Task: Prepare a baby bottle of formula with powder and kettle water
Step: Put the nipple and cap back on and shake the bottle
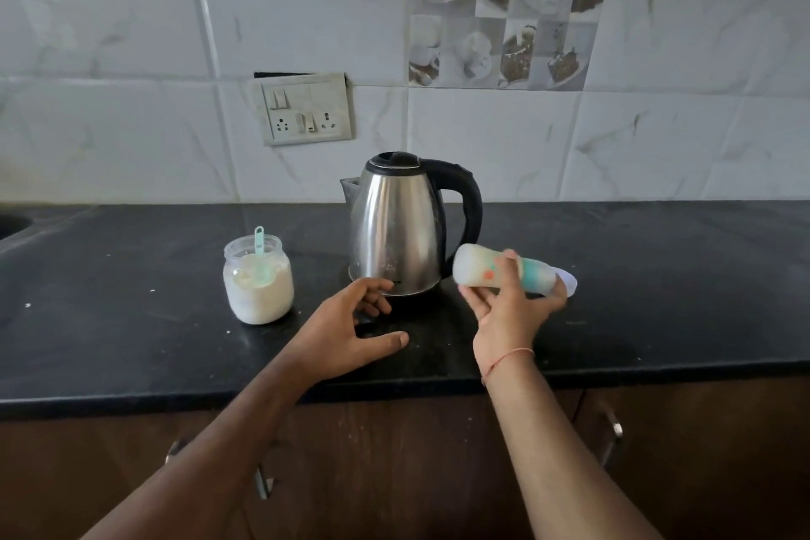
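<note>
Sideways in the right hand (510,307), fingers curled round it: milky baby bottle (486,270). Beside the steel kettle (396,228), above black countertop (131,320): left hand (350,329), fingers loosely spread, holding nothing.

Kettles: one, steel kettle (396,228), stood centre of frame.
Powder jars: one, open jar (258,278), left of centre.
Scoops: one, green scoop (259,252), stood in that jar.
Baby bottles: one, baby bottle (504,272), right of centre.
Hands: two, left hand (350,331), right hand (510,311).
Switch plates: one, switch plate (304,109), upper centre-left.
Cabinet handles: two seen, handle (611,430), lower frame.
</note>
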`<state>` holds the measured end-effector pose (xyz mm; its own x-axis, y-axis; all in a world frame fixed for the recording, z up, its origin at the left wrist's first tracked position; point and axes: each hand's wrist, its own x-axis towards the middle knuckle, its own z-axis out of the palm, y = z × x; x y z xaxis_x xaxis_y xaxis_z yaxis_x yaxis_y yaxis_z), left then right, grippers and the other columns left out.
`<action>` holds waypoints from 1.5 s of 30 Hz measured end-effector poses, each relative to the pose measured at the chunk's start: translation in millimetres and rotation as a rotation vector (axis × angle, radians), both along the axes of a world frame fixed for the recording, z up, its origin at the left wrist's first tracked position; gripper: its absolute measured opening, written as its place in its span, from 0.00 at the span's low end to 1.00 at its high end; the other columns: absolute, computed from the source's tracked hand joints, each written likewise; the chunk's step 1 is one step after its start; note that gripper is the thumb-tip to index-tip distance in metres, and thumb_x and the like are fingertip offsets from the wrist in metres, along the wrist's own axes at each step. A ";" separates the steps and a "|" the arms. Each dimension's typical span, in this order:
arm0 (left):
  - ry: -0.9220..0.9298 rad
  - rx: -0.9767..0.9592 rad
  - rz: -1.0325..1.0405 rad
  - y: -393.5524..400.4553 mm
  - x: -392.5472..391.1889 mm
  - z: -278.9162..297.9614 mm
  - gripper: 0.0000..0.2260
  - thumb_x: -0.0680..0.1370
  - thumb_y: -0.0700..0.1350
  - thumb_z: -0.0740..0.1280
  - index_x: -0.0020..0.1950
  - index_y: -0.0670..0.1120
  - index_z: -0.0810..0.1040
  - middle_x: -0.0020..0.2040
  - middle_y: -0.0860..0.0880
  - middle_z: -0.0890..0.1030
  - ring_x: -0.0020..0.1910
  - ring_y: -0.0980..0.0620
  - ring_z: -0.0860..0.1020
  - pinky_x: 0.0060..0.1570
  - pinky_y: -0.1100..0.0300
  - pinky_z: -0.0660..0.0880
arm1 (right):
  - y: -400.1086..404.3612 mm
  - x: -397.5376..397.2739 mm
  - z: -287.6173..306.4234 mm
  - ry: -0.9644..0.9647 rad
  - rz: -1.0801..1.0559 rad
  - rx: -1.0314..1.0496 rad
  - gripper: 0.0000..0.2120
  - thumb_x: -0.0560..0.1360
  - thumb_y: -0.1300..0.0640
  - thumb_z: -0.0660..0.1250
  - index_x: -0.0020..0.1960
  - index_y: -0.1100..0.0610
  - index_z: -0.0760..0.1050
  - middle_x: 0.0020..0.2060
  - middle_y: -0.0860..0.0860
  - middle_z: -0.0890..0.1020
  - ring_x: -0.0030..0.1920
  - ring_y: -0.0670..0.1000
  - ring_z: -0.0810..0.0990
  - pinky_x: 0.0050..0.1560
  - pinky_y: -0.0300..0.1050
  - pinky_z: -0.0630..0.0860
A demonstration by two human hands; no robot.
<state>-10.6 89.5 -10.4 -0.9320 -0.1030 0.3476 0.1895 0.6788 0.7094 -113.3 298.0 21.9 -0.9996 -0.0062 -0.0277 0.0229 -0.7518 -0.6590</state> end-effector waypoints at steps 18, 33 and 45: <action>-0.006 -0.007 0.001 0.9 -0.2 -1.7 0.37 0.67 0.71 0.78 0.73 0.62 0.74 0.58 0.61 0.83 0.61 0.61 0.81 0.64 0.54 0.81 | 4.9 3.7 -5.2 0.130 0.216 0.266 0.32 0.76 0.59 0.80 0.72 0.42 0.69 0.63 0.55 0.81 0.58 0.59 0.88 0.46 0.61 0.88; 0.001 0.001 -0.009 2.0 1.2 0.1 0.38 0.67 0.71 0.78 0.73 0.61 0.74 0.58 0.60 0.83 0.61 0.61 0.81 0.64 0.56 0.80 | 6.9 -3.8 -5.4 0.091 0.104 0.185 0.32 0.77 0.58 0.79 0.73 0.42 0.68 0.66 0.54 0.79 0.61 0.61 0.86 0.46 0.62 0.88; -0.016 -0.015 0.022 1.2 -1.8 1.8 0.17 0.70 0.65 0.80 0.53 0.59 0.86 0.55 0.60 0.84 0.57 0.59 0.83 0.63 0.53 0.81 | 8.8 -4.2 -5.7 0.077 -0.006 0.111 0.31 0.76 0.58 0.80 0.72 0.45 0.69 0.65 0.55 0.81 0.60 0.61 0.87 0.45 0.62 0.88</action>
